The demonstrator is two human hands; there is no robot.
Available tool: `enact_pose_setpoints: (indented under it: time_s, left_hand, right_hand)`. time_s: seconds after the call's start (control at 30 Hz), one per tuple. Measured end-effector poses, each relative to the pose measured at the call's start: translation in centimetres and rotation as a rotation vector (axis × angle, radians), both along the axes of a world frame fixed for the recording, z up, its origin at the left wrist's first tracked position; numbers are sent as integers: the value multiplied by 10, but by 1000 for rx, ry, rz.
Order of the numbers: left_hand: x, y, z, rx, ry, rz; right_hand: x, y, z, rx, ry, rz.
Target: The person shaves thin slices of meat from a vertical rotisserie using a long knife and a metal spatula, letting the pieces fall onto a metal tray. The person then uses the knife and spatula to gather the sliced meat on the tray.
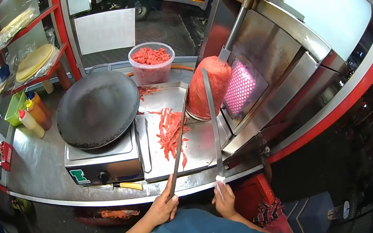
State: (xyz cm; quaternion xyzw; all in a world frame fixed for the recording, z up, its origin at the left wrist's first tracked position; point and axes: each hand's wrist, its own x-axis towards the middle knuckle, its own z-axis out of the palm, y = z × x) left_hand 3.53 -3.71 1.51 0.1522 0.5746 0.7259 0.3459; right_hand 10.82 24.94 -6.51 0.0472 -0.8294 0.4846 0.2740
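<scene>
A tall cone of reddish meat stands on a vertical spit beside a glowing pink burner. My left hand is closed round a long thin dark rod, whose far end reaches the cone's left side. My right hand grips the white handle of a long knife; its blade lies across the front of the cone, pointing up. Below the cone, sliced red meat is spread on a metal tray.
A black round pan sits on a stove at the left. Behind the tray stands a tub of meat strips. Sauce bottles, a yellow-handled knife and shelves with flatbreads are further left.
</scene>
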Motion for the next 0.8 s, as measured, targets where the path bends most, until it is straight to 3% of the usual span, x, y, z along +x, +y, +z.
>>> enact_pose_setpoints:
  time_s: [0.13,0.23,0.4,0.47,0.5,0.67,0.8]
  left_hand:
    - [5,1,-1,-23,17,-20]
    - [-2,7,0,-82,57,-31]
    - [-12,14,1,-108,105,-17]
    - [-14,19,3,-126,133,-12]
    - [-16,21,3,-126,146,1]
    - [-20,36,7,-169,188,49]
    - [-31,41,6,-111,178,44]
  right_hand:
    - [-39,4,24,36,-46,6]
    - [-76,4,51,293,137,-40]
    - [-2,0,10,95,-88,-50]
    - [18,3,-3,103,-65,-45]
    - [16,2,13,55,-246,-68]
    - [-77,-2,61,388,200,-42]
    - [-10,1,26,355,-44,-113]
